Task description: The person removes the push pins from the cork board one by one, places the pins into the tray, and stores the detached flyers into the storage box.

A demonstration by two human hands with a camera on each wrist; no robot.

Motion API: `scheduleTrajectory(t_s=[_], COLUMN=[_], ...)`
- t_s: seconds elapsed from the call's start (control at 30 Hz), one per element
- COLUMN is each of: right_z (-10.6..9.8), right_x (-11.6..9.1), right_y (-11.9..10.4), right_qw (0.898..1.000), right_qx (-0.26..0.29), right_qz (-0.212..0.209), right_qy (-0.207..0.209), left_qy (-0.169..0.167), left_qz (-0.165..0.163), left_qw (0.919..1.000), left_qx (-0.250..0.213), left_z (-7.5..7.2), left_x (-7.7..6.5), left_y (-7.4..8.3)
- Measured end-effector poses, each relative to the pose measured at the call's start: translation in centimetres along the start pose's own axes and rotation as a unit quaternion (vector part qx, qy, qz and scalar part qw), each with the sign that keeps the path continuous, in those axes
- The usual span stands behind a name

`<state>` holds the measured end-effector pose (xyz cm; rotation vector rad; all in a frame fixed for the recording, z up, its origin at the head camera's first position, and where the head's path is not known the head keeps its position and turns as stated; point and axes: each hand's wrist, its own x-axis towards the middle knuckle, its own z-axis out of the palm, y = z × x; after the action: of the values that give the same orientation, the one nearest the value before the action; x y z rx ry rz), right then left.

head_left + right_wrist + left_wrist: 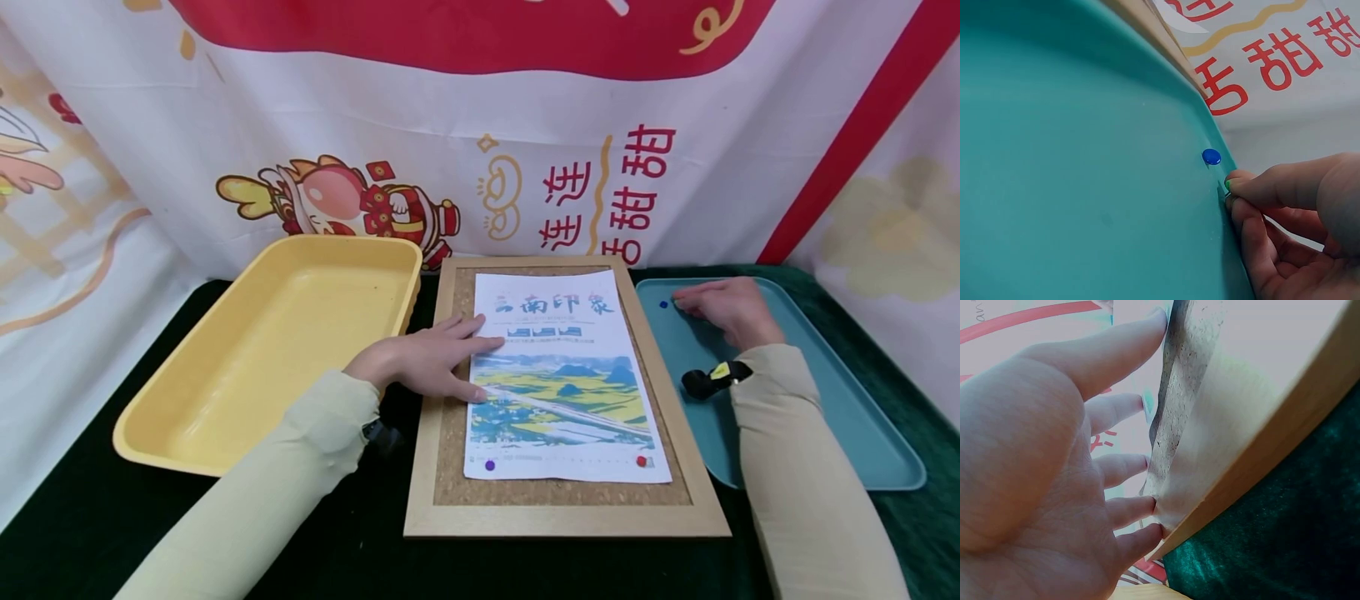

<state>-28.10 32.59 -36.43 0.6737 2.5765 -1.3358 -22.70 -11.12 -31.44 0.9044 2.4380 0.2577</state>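
My left hand (pixel 423 358) rests with spread, straight fingers on the left edge of a printed sheet (pixel 555 417), which lies on a wood-framed cork board (pixel 450 492). A purple thumbtack (pixel 490 465) and a red thumbtack (pixel 641 461) sit in the sheet's two near corners. Over the far end of the blue-green tray (pixel 847 400), my right hand (pixel 731 308) pinches a green thumbtack (pixel 1229 184) between thumb and fingertip, mostly covered by them. A blue thumbtack (pixel 1211 156) lies on the tray beside those fingertips.
A yellow plastic tub (pixel 300 333) stands left of the board. Dark green cloth (pixel 337 542) covers the table. Behind everything hangs a white printed curtain (pixel 375 108) with red writing and a cartoon figure. The tray's raised rim runs close along the board's right side.
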Motion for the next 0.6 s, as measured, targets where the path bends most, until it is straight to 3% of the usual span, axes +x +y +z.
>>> scheduleTrajectory(t_s=[0.6], right_z=[0.0], right_x=[-0.7], right_y=[-0.31], right_qw=[1.0], right_qx=[-0.005], right_qz=[-0.009], right_qy=[-0.017], left_qy=[-0.004], left_qz=[-0.005], left_qw=[1.0], left_qx=[-0.002], left_z=[0.02], left_x=[-0.04], left_y=[-0.14])
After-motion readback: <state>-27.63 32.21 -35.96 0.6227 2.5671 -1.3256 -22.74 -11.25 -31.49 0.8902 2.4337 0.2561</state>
